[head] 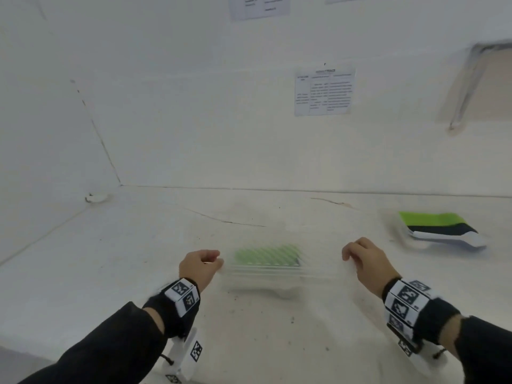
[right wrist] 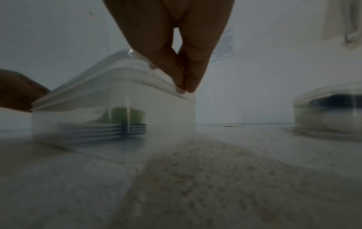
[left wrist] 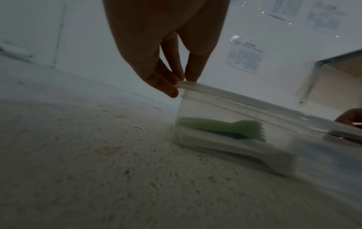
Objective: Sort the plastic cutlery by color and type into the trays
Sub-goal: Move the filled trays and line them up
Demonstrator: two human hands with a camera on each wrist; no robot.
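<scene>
Obs.: I have one clear lidded rectangular plastic container (head: 266,270) in front of me on the pale speckled surface (head: 138,245), blurred in the head view. My left hand (head: 200,266) pinches the lid's left end, fingertips (left wrist: 172,91) under the lip and thumb on top. My right hand (head: 364,260) pinches the lid's right end, fingertips (right wrist: 186,86) pressed together on the rim.

Contents of that container: a stack of green plastic forks (left wrist: 225,126), something dark blue beneath them, and white cutlery (left wrist: 245,150) lowest. Individual pieces are too smeared to count; three colours is all I can state.

A second clear container (head: 440,228) sits to the right of the first and a little farther from me, well apart. It holds green, black and white layers; type not readable.

Count: two containers, two hands, two printed sheets in full on the wall beyond the first container (head: 324,91), a third cut off at the top edge.

Handling judgement: the container looks light and thin-walled, so it may flex and slide on the surface. The lid probably snaps on, so I would lift at the end lips, evenly, holding the base down if it rises. The cutlery is light, stiff and slick, and a loose stack will scatter if tipped; I would take pieces by the handles.
</scene>
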